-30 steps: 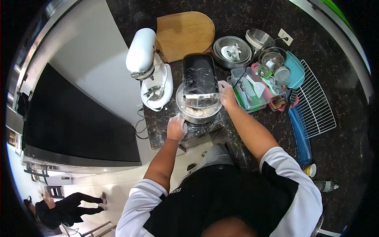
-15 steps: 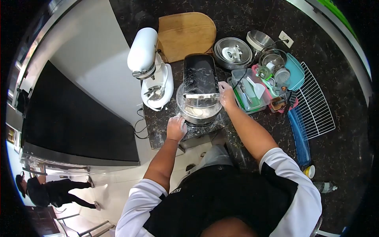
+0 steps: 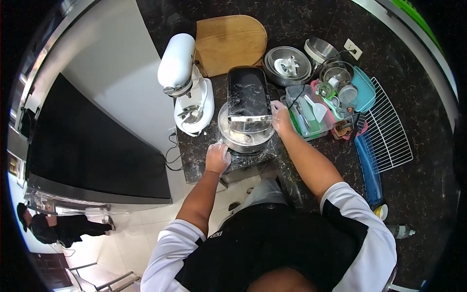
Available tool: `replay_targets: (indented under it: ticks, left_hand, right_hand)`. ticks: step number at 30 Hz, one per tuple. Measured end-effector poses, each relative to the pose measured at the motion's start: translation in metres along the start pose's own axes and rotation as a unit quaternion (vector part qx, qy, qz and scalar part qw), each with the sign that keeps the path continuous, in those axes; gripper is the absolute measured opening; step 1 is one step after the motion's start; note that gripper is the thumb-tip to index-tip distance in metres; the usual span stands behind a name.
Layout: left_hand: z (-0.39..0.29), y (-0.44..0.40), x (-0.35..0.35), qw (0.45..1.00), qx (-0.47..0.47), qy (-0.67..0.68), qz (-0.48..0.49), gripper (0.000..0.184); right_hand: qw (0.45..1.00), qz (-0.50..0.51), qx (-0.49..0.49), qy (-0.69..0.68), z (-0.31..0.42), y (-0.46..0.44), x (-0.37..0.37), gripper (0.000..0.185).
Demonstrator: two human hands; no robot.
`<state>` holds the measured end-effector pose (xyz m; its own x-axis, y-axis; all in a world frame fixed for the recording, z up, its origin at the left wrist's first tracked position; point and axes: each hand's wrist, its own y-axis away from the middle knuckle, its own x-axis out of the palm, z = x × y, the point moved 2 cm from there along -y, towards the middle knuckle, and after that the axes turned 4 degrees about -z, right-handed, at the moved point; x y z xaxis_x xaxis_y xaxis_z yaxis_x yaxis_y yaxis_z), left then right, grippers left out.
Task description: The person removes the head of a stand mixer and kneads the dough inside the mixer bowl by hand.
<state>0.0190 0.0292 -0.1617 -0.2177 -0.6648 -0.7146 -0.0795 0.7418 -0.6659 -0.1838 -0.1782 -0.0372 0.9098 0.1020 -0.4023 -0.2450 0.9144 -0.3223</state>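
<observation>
Both hands [image 3: 217, 158] [image 3: 280, 118] at mixer [image 3: 248, 90], pale mixture [image 3: 240, 137] in new shape

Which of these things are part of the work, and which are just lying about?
Apparently in use:
black mixer
metal bowl under it, with pale contents
left hand by the bowl, right hand beside the mixer

Seemingly lying about:
white mixer
wooden board
wire rack
bottle
</observation>
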Motion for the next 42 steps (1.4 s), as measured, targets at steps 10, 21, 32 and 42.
replay_targets:
  ticks: [10, 21, 32, 42]
  left_hand:
    - [-0.005, -0.005, -0.006, 1.000, -0.001, 0.013, 0.007, 0.029]
    - [-0.006, -0.006, -0.009, 1.000, 0.003, 0.006, 0.010, 0.032]
    - [-0.004, -0.003, -0.004, 1.000, -0.005, -0.001, 0.007, 0.027]
    - [-0.007, -0.012, -0.015, 1.000, 0.002, 0.018, -0.007, 0.031]
  right_hand:
    - [0.997, -0.049, -0.050, -0.016, -0.004, -0.001, 0.006, 0.025]
    - [1.000, -0.012, 0.010, -0.009, -0.007, -0.002, 0.005, 0.026]
    - [1.000, -0.019, 0.005, -0.016, -0.005, 0.000, 0.002, 0.026]
    - [0.999, -0.042, -0.022, 0.002, 0.003, 0.001, 0.004, 0.025]
